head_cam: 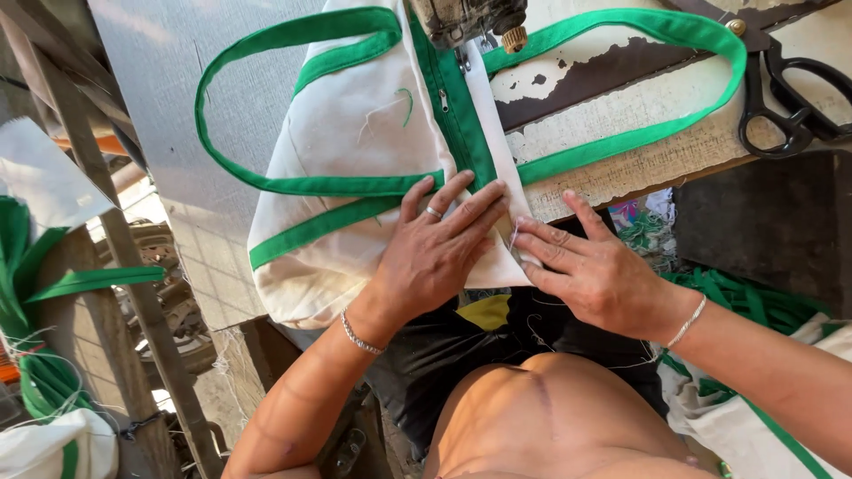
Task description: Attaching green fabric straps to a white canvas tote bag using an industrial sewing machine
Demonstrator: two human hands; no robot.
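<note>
Head view: left hand [435, 253] and right hand [590, 270] press flat, unclenched, on cream bag [355, 142] overhanging table edge [621, 182]

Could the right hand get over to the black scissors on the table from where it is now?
Probably yes. The right hand lies flat on the white bag; the black scissors lie uncovered on the table at that side, only the green strap between.
</note>
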